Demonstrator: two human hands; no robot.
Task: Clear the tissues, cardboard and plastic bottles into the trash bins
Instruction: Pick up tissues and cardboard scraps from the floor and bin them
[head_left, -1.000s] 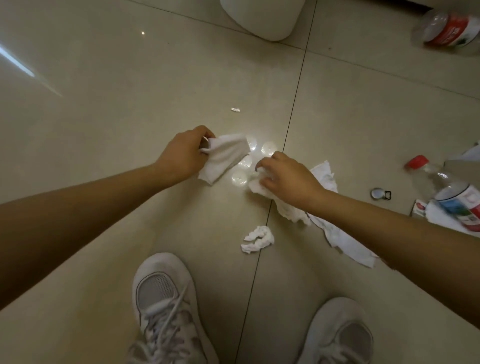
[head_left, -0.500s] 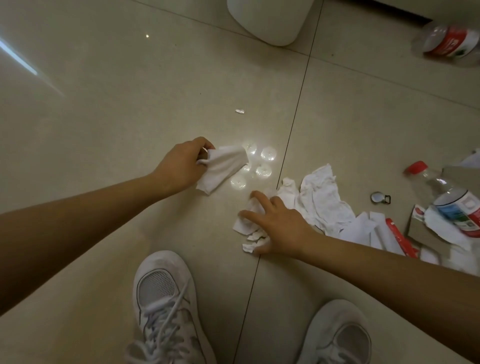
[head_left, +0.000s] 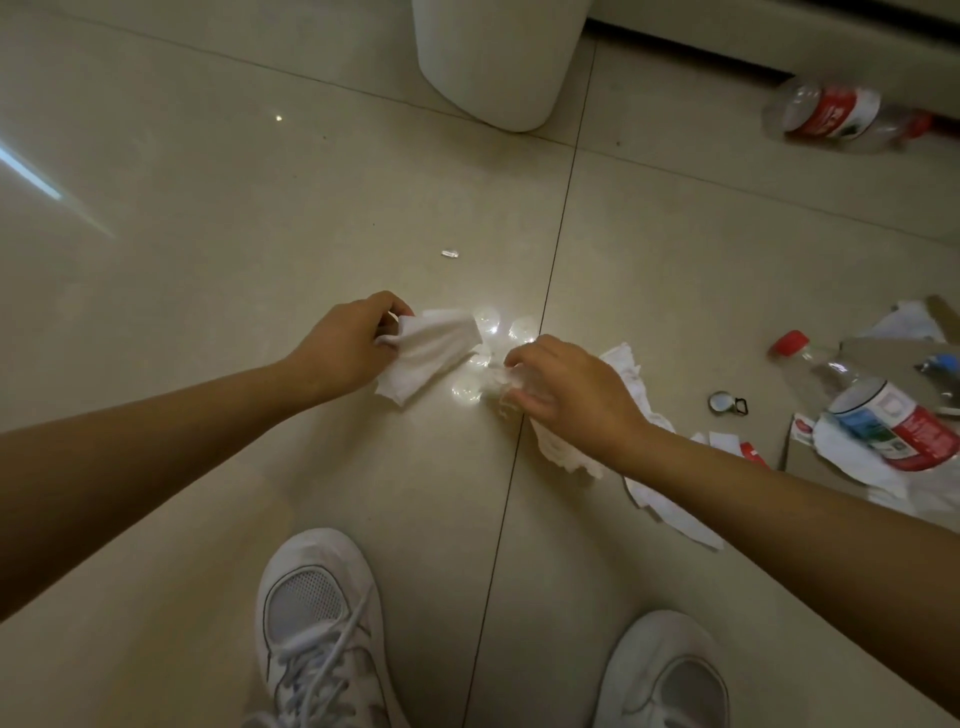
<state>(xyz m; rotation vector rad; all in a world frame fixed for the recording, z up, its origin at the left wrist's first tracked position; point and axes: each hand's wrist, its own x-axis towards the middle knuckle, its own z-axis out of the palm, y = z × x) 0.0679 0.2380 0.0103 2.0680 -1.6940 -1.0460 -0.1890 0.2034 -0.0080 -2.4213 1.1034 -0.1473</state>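
My left hand (head_left: 345, 345) grips a folded white tissue (head_left: 431, 353) just above the floor. Close to its right, my right hand (head_left: 566, 392) holds a bunch of crumpled white tissues (head_left: 563, 452) that hang under the palm and wrist. A white trash bin (head_left: 498, 57) stands at the top centre, beyond both hands. A plastic bottle with a red cap (head_left: 878, 410) lies at the right on cardboard (head_left: 883, 353) and paper. Another plastic bottle with a red label (head_left: 841, 117) lies at the far top right by the wall.
A long white paper strip (head_left: 670, 512) lies under my right forearm. A small metal ring (head_left: 724, 404) sits on the tiles left of the bottle. My two white sneakers (head_left: 322, 634) stand at the bottom. A tiny clear scrap (head_left: 449, 254) lies ahead.
My right hand gathered the small crumpled tissue from near my feet and rose back toward my left hand. The view tilted up, showing more of the bin. My left hand kept its tissue.
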